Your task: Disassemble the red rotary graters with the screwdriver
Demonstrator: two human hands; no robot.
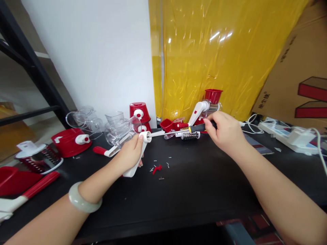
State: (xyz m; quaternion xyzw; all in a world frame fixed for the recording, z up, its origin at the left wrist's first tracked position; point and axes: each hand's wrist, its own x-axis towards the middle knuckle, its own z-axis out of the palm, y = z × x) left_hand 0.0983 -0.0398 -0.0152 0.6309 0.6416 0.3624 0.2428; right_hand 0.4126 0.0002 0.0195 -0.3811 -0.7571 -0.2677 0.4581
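Observation:
My left hand (130, 152) is closed round a white plastic grater body part (135, 166), held up above the black table. In my right hand (223, 132) is a screwdriver (198, 128) with a black and yellow handle, fingers wrapped round its end. Its long metal shaft points left, and the tip meets the round end of the white part; whether it sits in a screw is too small to tell. Below lie small screws (168, 165) and a red plastic piece (156, 169). Behind the shaft rests a metal grating drum (190, 135).
An assembled rotary grater (208, 109) stands at the back. Clear plastic housings (120, 127), a red base (71, 142), another drum (39, 158) and a red-handled crank (41, 185) crowd the left. At right are a power strip (291, 137) with cables and a cardboard box (293, 68).

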